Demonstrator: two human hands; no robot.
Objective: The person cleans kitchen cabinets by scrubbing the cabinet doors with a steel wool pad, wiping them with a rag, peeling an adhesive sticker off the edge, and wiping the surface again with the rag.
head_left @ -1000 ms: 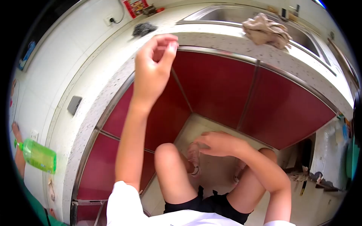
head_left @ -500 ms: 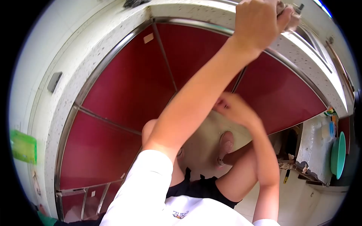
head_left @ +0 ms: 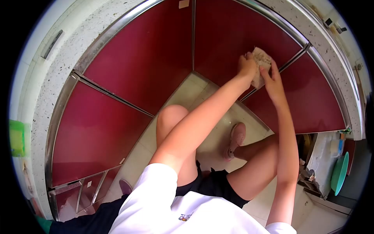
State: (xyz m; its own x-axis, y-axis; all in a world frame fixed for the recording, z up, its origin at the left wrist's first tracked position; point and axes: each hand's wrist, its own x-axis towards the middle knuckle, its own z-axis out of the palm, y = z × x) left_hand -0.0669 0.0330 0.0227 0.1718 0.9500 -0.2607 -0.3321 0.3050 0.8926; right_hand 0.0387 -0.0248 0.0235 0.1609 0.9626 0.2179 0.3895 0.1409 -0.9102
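A beige, worn-looking cloth [head_left: 260,62], folded into a pad, is held between my hands in front of the dark red cabinet doors [head_left: 230,31]. My left hand [head_left: 247,67] grips its left side with fingers curled, partly hidden by the cloth. My right hand [head_left: 274,82] pinches the right edge, thumb on the near face and fingers along the side. Whether the cloth touches the door behind it I cannot tell.
A speckled stone countertop [head_left: 50,91] curves above the cabinets, with metal trim along its edge. A green basin [head_left: 340,173] is at the right beside a low shelf. A green plastic container [head_left: 17,138] stands at far left. My knees and pink shoe [head_left: 237,134] are below.
My left hand has come down from the countertop edge with the cloth. My right hand has risen from near my knees to take the cloth's other side. The view has shifted too.
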